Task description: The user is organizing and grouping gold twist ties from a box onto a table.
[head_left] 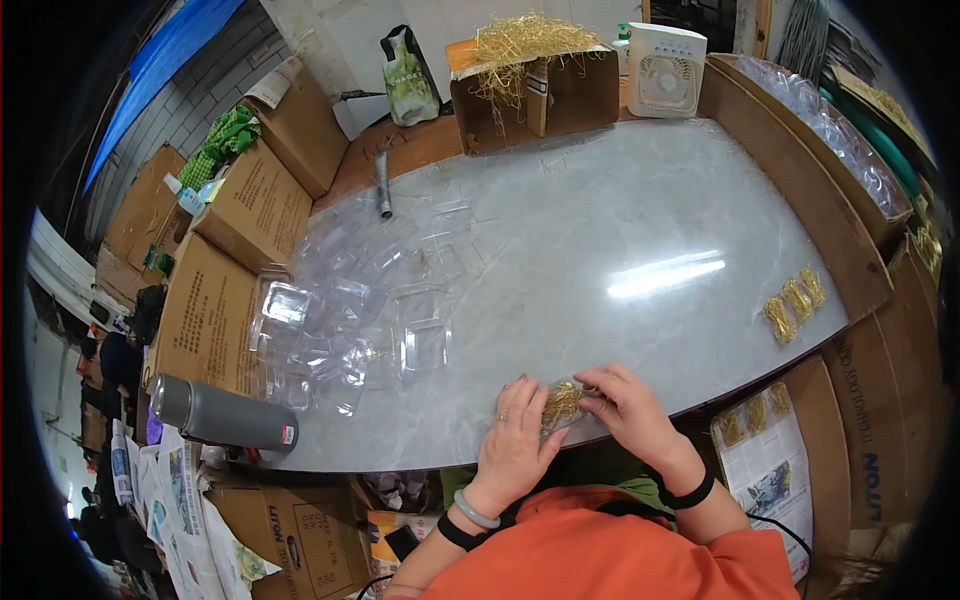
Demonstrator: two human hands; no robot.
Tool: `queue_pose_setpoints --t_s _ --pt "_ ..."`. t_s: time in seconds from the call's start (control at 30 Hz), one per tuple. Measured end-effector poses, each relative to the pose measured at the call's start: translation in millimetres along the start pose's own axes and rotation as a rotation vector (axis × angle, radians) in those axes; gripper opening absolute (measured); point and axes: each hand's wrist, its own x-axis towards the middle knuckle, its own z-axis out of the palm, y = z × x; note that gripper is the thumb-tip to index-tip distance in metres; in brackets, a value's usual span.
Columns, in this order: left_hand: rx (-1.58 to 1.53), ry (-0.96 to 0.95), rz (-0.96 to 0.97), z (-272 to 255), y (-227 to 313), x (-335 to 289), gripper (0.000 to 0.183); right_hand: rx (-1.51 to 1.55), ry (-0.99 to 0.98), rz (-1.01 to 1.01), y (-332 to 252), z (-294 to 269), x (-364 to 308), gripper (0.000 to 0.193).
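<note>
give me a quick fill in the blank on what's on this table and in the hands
1. Both hands, left hand and right hand, press on a clear pack of ____ clips.
2. The grey flask lies on its ____.
3. The white fan stands at the table's ____ edge.

Missing words: gold; side; far

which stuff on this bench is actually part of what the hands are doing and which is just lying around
In use:
- small clear pack of gold pieces, held by left hand and right hand
- pile of empty clear plastic packs
- filled gold packs at the right edge
- box of loose gold strands

Lying about:
- grey flask
- white desk fan
- green bag
- grey tube
</note>
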Motion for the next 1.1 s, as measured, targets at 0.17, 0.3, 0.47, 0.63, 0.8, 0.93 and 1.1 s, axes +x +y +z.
queue_pose_setpoints --t_s 0.17,0.3,0.47,0.63,0.8,0.93,1.1 --pt "0.018 -0.013 0.021 -0.9 0.6 1.5 0.060 -0.158 -0.008 -0.088 3.2 -5.2 -2.1 0.034" --pt "0.021 -0.025 0.012 -2.1 0.6 0.7 0.060 -0.050 0.031 -0.029 -3.6 -1.5 -2.2 0.035" --pt "0.034 -0.032 0.028 -2.2 0.4 2.3 0.060 -0.075 -0.059 -0.048 -6.8 -9.9 2.2 0.036" --pt "0.035 -0.047 0.033 -3.4 1.4 3.7 0.059 -0.118 -0.039 -0.072 -5.0 -12.3 8.6 0.031" --pt "0.010 -0.037 0.020 -4.5 0.5 2.6 0.061 -0.088 -0.059 -0.001 -13.3 -16.1 10.7 0.030" --pt "-0.022 -0.096 0.006 -6.2 -1.8 3.7 0.061 -0.292 -0.043 -0.249 -2.0 -8.6 6.6 0.033" --pt "-0.075 -0.129 0.046 -13.8 -4.1 14.2 0.060 -0.412 -0.108 -0.394 0.2 -8.9 8.6 0.038"
